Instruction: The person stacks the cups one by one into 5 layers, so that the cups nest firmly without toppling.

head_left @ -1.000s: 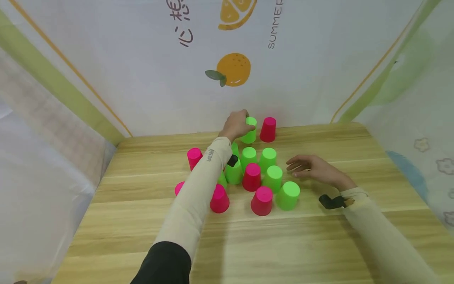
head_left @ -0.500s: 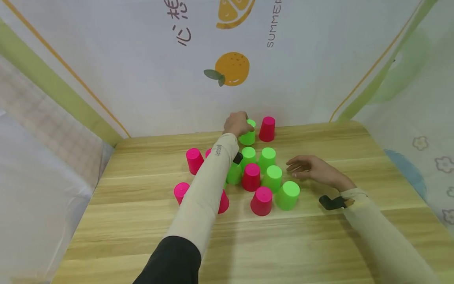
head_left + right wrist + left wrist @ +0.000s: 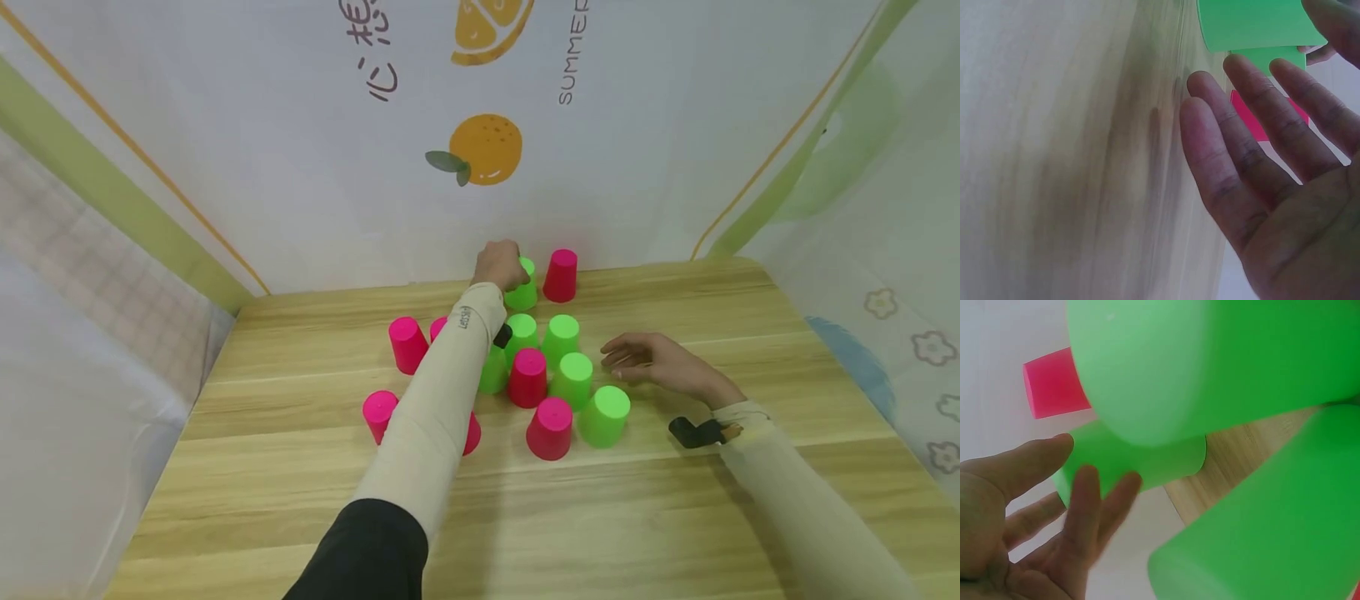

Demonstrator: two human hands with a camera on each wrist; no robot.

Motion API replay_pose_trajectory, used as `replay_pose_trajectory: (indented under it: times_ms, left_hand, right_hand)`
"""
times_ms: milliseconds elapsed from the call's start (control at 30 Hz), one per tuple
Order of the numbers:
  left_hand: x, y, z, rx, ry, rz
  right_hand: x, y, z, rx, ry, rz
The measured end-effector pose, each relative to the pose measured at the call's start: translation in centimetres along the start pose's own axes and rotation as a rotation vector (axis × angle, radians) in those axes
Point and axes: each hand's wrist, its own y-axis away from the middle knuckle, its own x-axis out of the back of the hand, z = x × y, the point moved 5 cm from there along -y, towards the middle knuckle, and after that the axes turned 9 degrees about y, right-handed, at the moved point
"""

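At the back of the table my left hand (image 3: 499, 264) is beside an upturned green plastic cup (image 3: 523, 292). In the left wrist view, its thumb and spread, slightly blurred fingertips (image 3: 1088, 478) overlap the base end of that green cup (image 3: 1141, 462), and they are not wrapped round it. A pink cup (image 3: 560, 277) stands just right of it. My right hand (image 3: 663, 364) hovers over the table at the right with loosely bent fingers and nothing in it, close to a green cup (image 3: 573, 379). The right wrist view shows its bare palm (image 3: 1316, 237).
Several upturned green and pink cups cluster mid-table, including a front pink cup (image 3: 550, 433) and a front green cup (image 3: 605, 415). My left sleeve (image 3: 431, 408) hides some. A pink cup (image 3: 407, 346) stands left. A printed white curtain (image 3: 600, 192) hangs behind the wooden table (image 3: 570, 533).
The green cup at the back has come slightly lower and nearer beside the pink one. My left thumb has drawn back from across its front. The right hand has stayed in place.
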Motion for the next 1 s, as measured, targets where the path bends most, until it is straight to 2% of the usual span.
replay_pose_trajectory:
  times_ms: [300, 567, 767, 933, 1000]
  left_hand:
    - [-0.3, -0.5, 0.2, 0.051, 0.015, -0.002]
    - [0.0, -0.6, 0.4, 0.052, 0.052, -0.016]
    - [1.6, -0.1, -0.1, 0.034, 0.062, -0.088]
    - [3.9, 0.9, -0.3, -0.028, 0.075, -0.107]
    - [5.0, 1.8, -0.6, -0.06, 0.109, -0.107]
  right_hand:
    - [-0.1, 0.1, 0.5, -0.003, -0.007, 0.009]
    - [0.0, 0.3, 0.4, 0.0, 0.016, 0.02]
    - [0.4, 0.6, -0.6, 0.04, 0.059, 0.052]
    - [0.2, 2.0, -2.1, 0.098, 0.007, 0.075]
    - [-0.2, 2.8, -2.7, 0.109, 0.034, 0.073]
